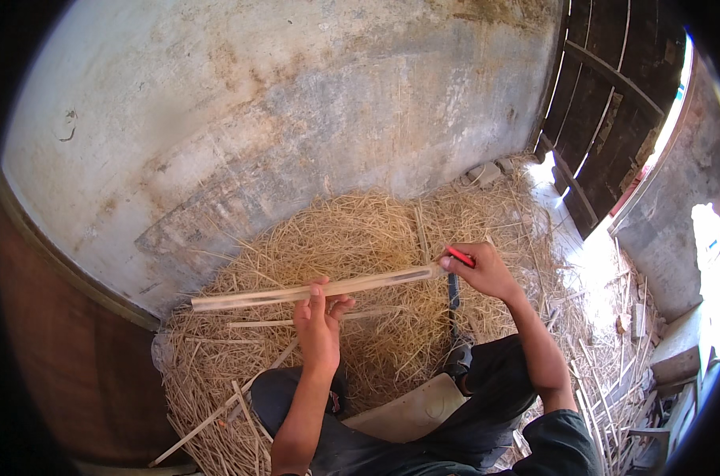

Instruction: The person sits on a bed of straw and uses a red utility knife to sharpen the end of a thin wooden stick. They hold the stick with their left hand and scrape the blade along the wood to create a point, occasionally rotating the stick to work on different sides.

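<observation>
A bamboo strip (312, 292), long axis lying left to right, is gripped mid-length by the left hand (319, 325); its right end is met by a red pencil (460, 256) pinched in the right hand (483, 272), above straw (376, 230).

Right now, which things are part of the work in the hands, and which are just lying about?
In the work:
- bamboo strip, held by the left hand
- red pen, in the right hand

Lying about:
- straw heap
- loose sticks
- pale board
- wooden door
</observation>
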